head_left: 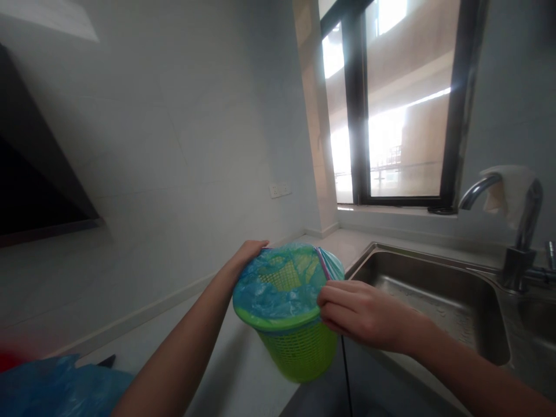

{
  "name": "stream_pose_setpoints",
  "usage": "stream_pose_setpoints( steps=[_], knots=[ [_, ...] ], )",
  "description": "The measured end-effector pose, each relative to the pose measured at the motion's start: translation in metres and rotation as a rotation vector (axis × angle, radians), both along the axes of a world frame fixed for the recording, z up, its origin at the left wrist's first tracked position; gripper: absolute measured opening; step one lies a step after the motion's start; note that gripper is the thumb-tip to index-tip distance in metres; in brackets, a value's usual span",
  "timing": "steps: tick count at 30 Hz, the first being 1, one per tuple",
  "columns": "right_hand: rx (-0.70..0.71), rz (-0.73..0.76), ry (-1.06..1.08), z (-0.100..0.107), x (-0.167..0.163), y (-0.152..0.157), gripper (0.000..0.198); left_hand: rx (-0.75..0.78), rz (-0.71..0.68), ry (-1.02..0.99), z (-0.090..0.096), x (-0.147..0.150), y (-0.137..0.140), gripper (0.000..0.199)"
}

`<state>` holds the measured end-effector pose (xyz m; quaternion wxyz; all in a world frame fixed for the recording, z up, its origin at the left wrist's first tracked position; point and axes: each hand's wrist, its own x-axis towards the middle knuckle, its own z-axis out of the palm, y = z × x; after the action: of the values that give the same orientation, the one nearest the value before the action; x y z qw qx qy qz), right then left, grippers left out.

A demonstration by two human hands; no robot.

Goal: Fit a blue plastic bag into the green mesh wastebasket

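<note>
A green mesh wastebasket (299, 350) sits at the counter's edge in the middle of the view, its mouth tilted toward me. A translucent blue trash bag (282, 301) covers part of its opening and folds over the rim; a pink-and-white edge strip shows on the right. My left hand (253, 250) is closed at the far left rim on the bag's edge, its fingertips partly hidden. At the right rim, the curled fingers of my right hand (362, 313) pinch the bag's edge beside the strip.
To the right is a steel sink (438, 289) with a curved faucet (523, 226), a pale cloth (510, 191) hanging over it. Blue plastic (61, 388) lies at the lower left. A dark range hood (39, 174) juts from the left wall. Behind the sink stands a window (360, 104).
</note>
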<state>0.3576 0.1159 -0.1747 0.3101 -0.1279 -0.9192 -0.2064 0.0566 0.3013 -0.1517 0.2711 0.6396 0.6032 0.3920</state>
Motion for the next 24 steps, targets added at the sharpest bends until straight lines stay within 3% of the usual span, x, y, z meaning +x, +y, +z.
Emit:
stream_pose_setpoints(
  steps=[4, 10, 16, 18, 21, 24],
  knots=[
    [0.085, -0.037, 0.004, -0.001, 0.005, 0.006, 0.02, 0.034, -0.104, 0.03, 0.007, -0.003, -0.007, 0.038],
    [0.059, -0.025, 0.017, -0.008, 0.008, 0.023, 0.017, 0.176, -0.17, 0.223, 0.013, -0.003, -0.014, 0.028],
    [0.075, 0.024, 0.113, -0.026, 0.006, 0.043, 0.016, 0.236, -0.127, 0.41, 0.008, -0.002, -0.02, 0.028],
    [-0.006, 0.081, 0.152, -0.026, 0.005, 0.045, 0.014, 0.233, -0.094, 0.432, 0.005, -0.002, -0.021, 0.031],
    [-0.266, 0.189, 0.213, -0.019, 0.005, 0.04, 0.009, 0.24, -0.051, 0.436, 0.002, -0.002, -0.023, 0.039],
    [-0.507, 0.224, 0.255, -0.012, 0.006, 0.033, 0.009, 0.244, -0.045, 0.426, 0.003, 0.003, -0.027, 0.034]
  ],
)
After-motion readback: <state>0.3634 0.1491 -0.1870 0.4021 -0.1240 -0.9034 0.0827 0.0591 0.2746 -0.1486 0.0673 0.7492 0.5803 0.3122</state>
